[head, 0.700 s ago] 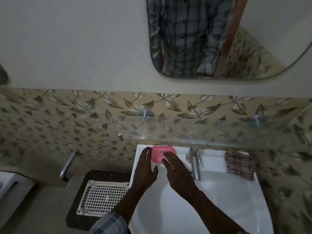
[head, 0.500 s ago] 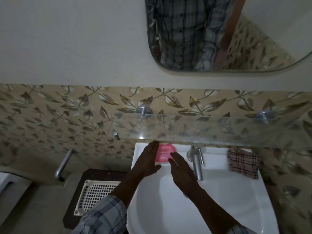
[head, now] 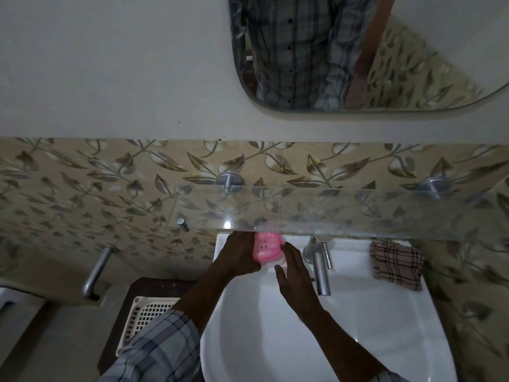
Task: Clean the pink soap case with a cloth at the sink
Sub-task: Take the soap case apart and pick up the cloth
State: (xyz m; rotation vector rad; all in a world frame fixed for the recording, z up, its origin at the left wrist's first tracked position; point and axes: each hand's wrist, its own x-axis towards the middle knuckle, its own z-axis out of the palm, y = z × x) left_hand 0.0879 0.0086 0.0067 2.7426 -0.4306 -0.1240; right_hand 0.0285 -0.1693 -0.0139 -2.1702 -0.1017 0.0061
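Note:
The pink soap case (head: 266, 247) is at the back left of the white sink (head: 358, 326), tilted up on its side, partly under the glass shelf. My left hand (head: 239, 255) grips its left side with the fingers curled round it. My right hand (head: 294, 268) touches its right lower edge with the fingers spread. A checked cloth (head: 396, 262) lies folded on the sink's back right corner, apart from both hands.
A steel tap (head: 319, 260) stands just right of my right hand. A glass shelf (head: 358, 213) juts out over the sink's back edge. A white perforated basket (head: 146, 318) sits on a dark stand to the left. A mirror (head: 344, 51) hangs above.
Both hands closed in on the soap case. My left hand took hold of it and tipped it up from lying flat; my right hand came against its right edge.

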